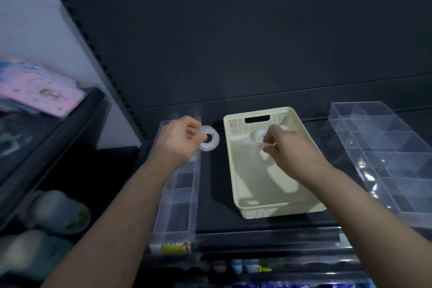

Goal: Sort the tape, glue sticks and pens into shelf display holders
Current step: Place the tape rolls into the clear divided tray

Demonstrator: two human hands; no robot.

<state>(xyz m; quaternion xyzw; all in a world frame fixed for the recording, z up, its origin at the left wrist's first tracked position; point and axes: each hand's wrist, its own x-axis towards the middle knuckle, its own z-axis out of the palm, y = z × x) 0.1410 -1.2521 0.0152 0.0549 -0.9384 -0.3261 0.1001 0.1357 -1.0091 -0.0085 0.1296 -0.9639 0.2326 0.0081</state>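
My left hand [180, 139] pinches a white roll of tape [211, 140] just right of the far end of a narrow clear display holder [174, 213], which has several compartments. A cream plastic basket [240, 184] stands in the middle of the dark shelf. My right hand [284, 149] reaches into the basket with curled fingers, over a few more white tape rolls [258, 134] at its far end. Whether it grips one is hidden and blurred.
A wide clear holder [392, 147] with several compartments lies at the right of the shelf. Pink packets [37, 89] lie on a shelf at the left, with pale bundles [53, 210] below them. More goods sit on the shelf under the front edge [257, 269].
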